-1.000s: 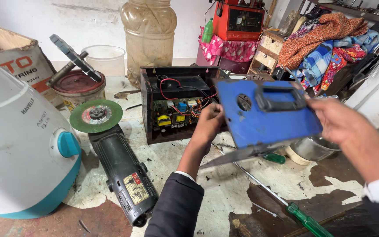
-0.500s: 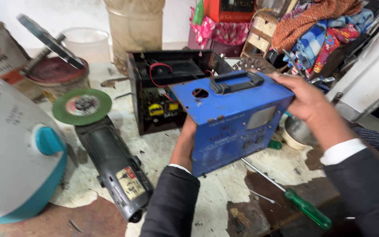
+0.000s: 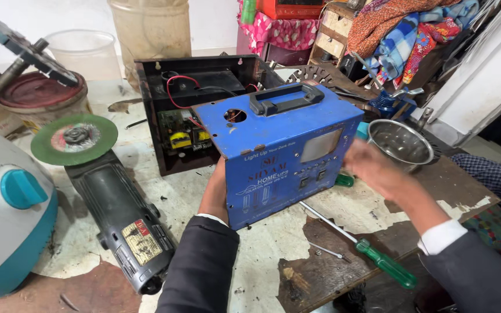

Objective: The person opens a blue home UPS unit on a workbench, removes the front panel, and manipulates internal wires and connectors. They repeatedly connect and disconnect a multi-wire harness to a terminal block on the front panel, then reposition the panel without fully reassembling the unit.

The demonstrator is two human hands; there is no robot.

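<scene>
Gripping the blue metal cover [image 3: 279, 150] at its lower left edge, the left hand [image 3: 214, 194] steadies it. Right of the cover, the blurred right hand [image 3: 378, 171] touches its side, grip unclear. Behind it sits the open black chassis [image 3: 198, 110].

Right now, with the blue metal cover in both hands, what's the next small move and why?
Probably slide the blue metal cover back over the open black chassis: it stands just in front, the left hand steadies its side, the right hand is at the other.

Cluttered repair workshop: angle grinder [image 3: 117, 217], screwdriver [image 3: 366, 249], opened chassis [image 3: 192, 116]
</scene>
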